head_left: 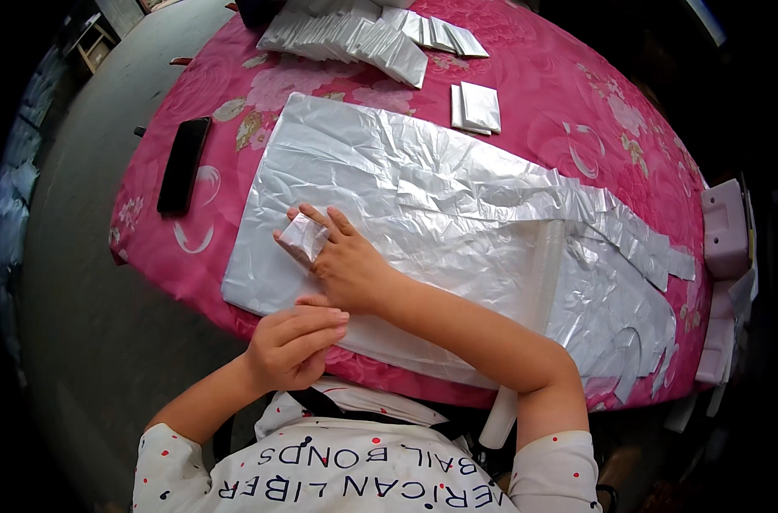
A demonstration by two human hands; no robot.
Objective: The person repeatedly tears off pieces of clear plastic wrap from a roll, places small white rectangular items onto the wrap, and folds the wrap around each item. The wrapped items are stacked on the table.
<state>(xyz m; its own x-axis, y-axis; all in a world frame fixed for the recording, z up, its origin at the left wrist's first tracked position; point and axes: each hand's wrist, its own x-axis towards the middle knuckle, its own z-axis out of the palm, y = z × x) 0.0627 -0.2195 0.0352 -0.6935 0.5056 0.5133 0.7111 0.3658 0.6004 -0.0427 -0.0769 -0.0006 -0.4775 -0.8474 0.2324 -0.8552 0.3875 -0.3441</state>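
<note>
While the right hand spreads over silvery, crinkled plastic sheets toward the near-left edge of the pink floral-clothed table, a small, folded, glossy silver square lies among its parted fingers; whether pinched, I cannot tell. The left hand curls nearly closed, any contents hidden. Folding seems in hand; the next move probably calls for flattening slippery creases.
</note>
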